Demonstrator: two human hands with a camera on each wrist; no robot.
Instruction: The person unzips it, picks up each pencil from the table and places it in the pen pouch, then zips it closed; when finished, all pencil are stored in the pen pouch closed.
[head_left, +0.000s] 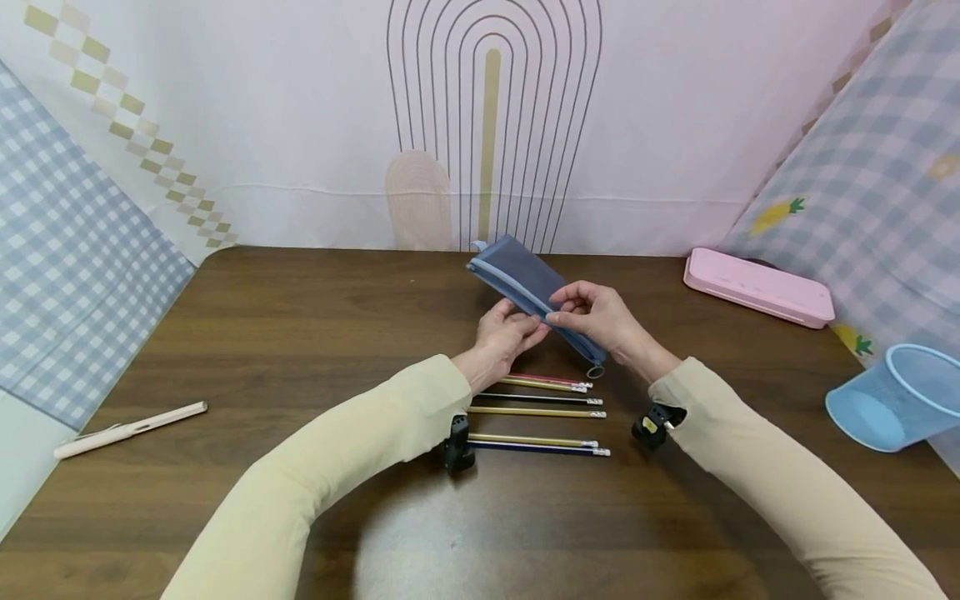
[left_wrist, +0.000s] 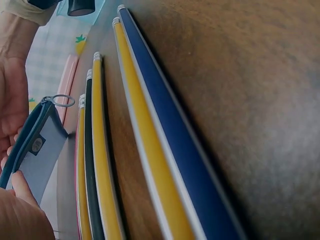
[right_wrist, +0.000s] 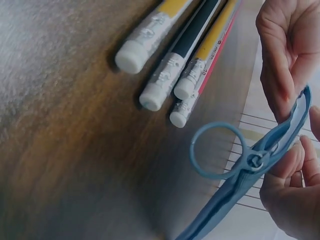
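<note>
- Head view: both hands hold a blue zip pouch (head_left: 528, 271) aslant above the desk (head_left: 337, 317), beyond the row of pencils (head_left: 536, 412).
- The left hand (head_left: 501, 335) grips the pouch's near edge from below; the right hand (head_left: 600, 319) pinches that edge, its fingers narrow.
- In the right wrist view the zipped edges look parted beside the zip ring (right_wrist: 192, 150), so the step in hand seems to be spreading the pouch's mouth.
- Next probably calls for one hand to steady the mouth and the other to let go and reach for a pencil.
- In the way: the left sleeve (head_left: 405, 408) covers the pencils' far-left ends; their eraser ends lie free.
- Around: a pink case (head_left: 759, 287) and blue mesh cup (head_left: 862, 412) at right, a white pen (head_left: 131, 430) well apart at left.
</note>
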